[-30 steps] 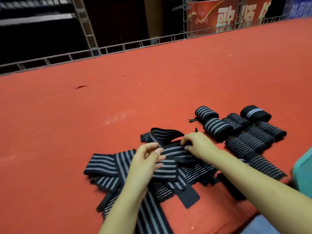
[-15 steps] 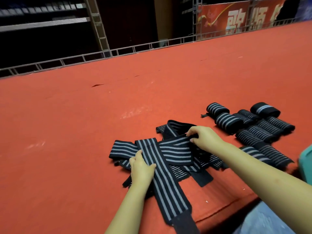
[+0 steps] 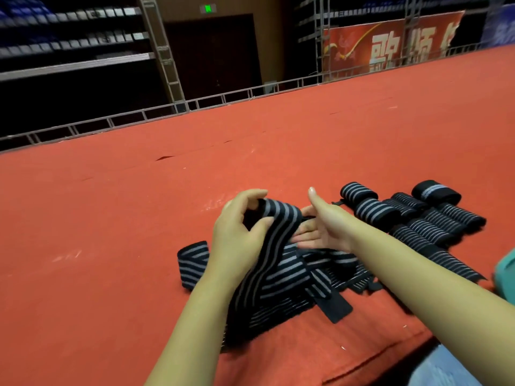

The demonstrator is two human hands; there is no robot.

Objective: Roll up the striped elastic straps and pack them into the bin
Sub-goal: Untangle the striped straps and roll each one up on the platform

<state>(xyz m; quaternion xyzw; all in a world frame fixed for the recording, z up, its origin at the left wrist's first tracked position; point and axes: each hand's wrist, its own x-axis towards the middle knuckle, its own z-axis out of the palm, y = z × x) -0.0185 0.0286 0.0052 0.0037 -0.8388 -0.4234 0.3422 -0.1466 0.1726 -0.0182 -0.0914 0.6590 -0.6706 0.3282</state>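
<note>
- Left hand [image 3: 237,232] is gripping one black elastic strap with grey stripes [image 3: 271,246], fingers and thumb curling round its raised upper end, lifting that end clear of the red carpeted surface [image 3: 111,218]
- That held strap is running down from the left hand toward the near edge, draping over the loose pile of unrolled black-and-grey striped straps [image 3: 301,274] lying on the carpet below both hands
- Right hand [image 3: 320,227] is hovering just beside the strap's raised end, palm turned toward it, thumb pointing up and fingers stretching out straight, holding nothing; whether its fingertips are touching the strap is hard to tell through the blur
- Flat black tab end [image 3: 334,309] of one strap is sticking out of the pile toward the near edge
- Finished black striped rolls [image 3: 404,215] are lying in a tight cluster on the carpet to the right of the pile, just beyond the right forearm, touching one another, some with broad stripes, some with fine ones
- Teal bin corner [image 3: 505,271] is peeking in at the right edge, near the closest roll; its inside is out of sight
- Metal truss railing [image 3: 223,97] is running along the far edge of the carpet, with a red banner bearing pale characters [image 3: 390,48] behind it
</note>
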